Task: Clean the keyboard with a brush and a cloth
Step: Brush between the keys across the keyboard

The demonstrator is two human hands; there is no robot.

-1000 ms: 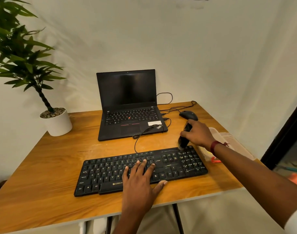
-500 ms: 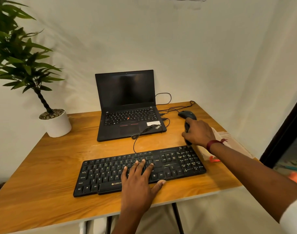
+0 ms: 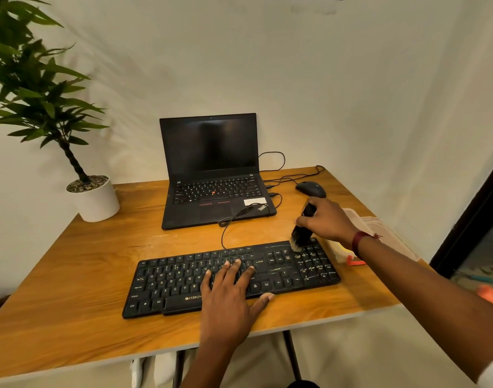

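A black keyboard [image 3: 183, 278] lies on the wooden table [image 3: 71, 275] near its front edge. My left hand [image 3: 228, 298] rests flat on the keys right of the middle, fingers spread. My right hand [image 3: 328, 222] grips a black brush [image 3: 302, 233] by its handle. The brush's pale bristle tips touch the keyboard's top edge above the number pad. A pale cloth [image 3: 380, 233] lies on the table right of the keyboard, partly hidden behind my right wrist.
An open black laptop [image 3: 211, 175] stands behind the keyboard, cables trailing to its right. A black mouse [image 3: 311, 189] sits just beyond my right hand. A potted plant [image 3: 92, 197] stands at the back left. A dark doorway is at the far right.
My right hand has brought the brush from behind the keyboard, near the mouse, back down onto the keyboard's top right edge. My left hand has stayed on the keys.
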